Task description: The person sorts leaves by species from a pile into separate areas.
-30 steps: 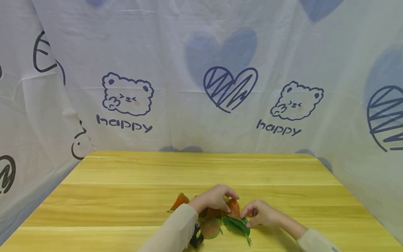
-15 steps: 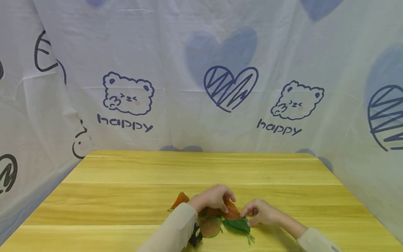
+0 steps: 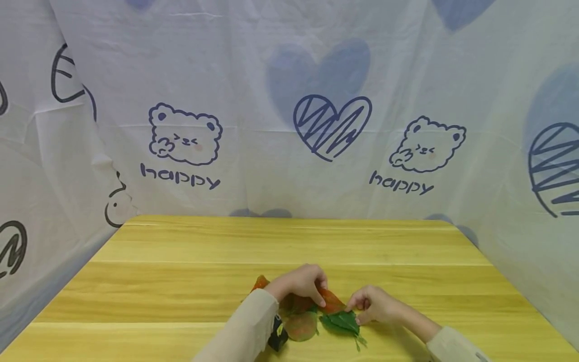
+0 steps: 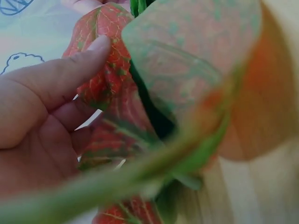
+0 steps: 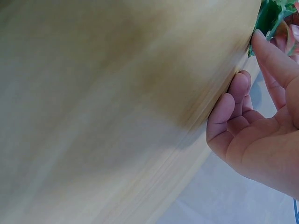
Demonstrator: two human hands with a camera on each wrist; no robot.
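your left hand point(image 3: 302, 282) is partly closed, thumb on the face of a red leaf point(image 3: 331, 301) and fingers bent behind it, so it pinches that leaf just above the counter point(image 3: 181, 251). the left wrist view shows the leaf's pale yellow veins and, close to the lens, a blurred green stem point(image 4: 126, 184). your right hand point(image 3: 379, 305) has its thumb and forefinger close together at the right edge of a green leaf point(image 3: 340, 322), pinching it there, while its other fingers curl in toward the palm. the green leaf lies just below the red one, with a thin stalk point(image 3: 360, 343) pointing toward you. a round pinkish leaf point(image 3: 300, 326) lies to the left of the green leaf, below your left hand. beside your left sleeve point(image 3: 244, 327) there is a black object point(image 3: 278, 336) with a yellow mark, partly covered by the sleeve. farther left, an orange-red leaf point(image 3: 260, 283) shows past your wrist. behind the counter hangs a pale cloth point(image 3: 253, 75) printed with bears, hearts and the word "happy".
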